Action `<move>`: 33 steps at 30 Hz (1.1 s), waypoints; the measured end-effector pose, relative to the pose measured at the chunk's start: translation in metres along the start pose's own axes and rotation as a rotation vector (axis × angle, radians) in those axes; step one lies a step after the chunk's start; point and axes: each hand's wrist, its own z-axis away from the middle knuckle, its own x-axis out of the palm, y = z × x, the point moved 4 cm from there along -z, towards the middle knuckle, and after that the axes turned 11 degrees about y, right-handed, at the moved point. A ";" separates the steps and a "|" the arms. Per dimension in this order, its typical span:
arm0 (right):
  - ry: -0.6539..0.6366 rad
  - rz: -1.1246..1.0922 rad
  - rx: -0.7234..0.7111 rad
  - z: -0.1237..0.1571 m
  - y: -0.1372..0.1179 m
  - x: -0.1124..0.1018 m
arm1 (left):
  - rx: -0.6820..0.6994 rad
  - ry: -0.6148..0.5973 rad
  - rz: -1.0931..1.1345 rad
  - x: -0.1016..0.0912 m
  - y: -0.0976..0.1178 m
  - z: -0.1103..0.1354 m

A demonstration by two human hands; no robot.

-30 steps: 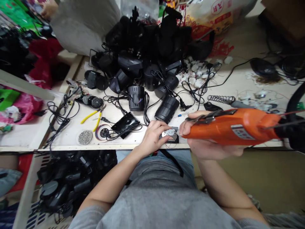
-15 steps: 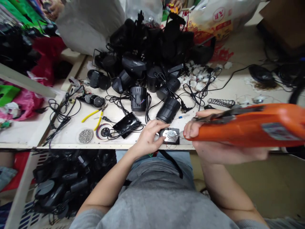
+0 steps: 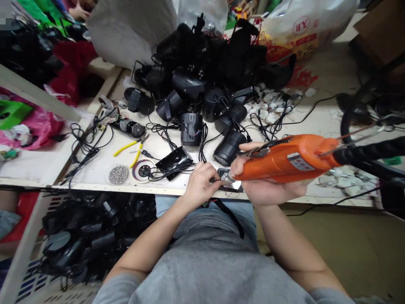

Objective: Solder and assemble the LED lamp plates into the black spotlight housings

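My right hand (image 3: 268,190) is wrapped round an orange electric screwdriver (image 3: 281,158), whose tip points left at a small dark plate with a white-silver part on it (image 3: 235,185). The plate lies near the table's front edge, partly covered by the tool's nose. My left hand (image 3: 202,180) is at the plate's left side, thumb and fingers pinched close to the screwdriver's tip. What the pinch holds, if anything, is too small to make out. Just behind stands a black cylindrical lamp housing (image 3: 229,147).
Yellow-handled pliers (image 3: 136,154), a dish of small screws (image 3: 118,174) and a black cover with cable (image 3: 174,162) lie to the left. Black housings (image 3: 190,84) are heaped behind. A crate of black parts (image 3: 88,240) stands below left. The screwdriver's black cord (image 3: 373,152) runs right.
The screwdriver has moved left, its nose now over the plate. My left hand has gone from lying spread over the plate's edge to a pinch by the tip. The view has shifted slightly.
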 end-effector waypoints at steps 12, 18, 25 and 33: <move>-0.052 -0.025 0.091 0.000 0.000 0.005 | 0.025 -0.014 0.058 0.014 -0.002 0.001; -0.116 -0.024 0.159 -0.003 0.000 0.007 | 0.073 0.026 0.071 0.011 -0.002 0.002; -0.085 -0.137 0.056 -0.003 -0.011 0.002 | 0.196 0.155 0.090 0.002 0.006 0.000; -0.039 0.000 -0.063 -0.010 -0.035 -0.019 | 0.275 0.066 0.032 0.000 0.006 -0.002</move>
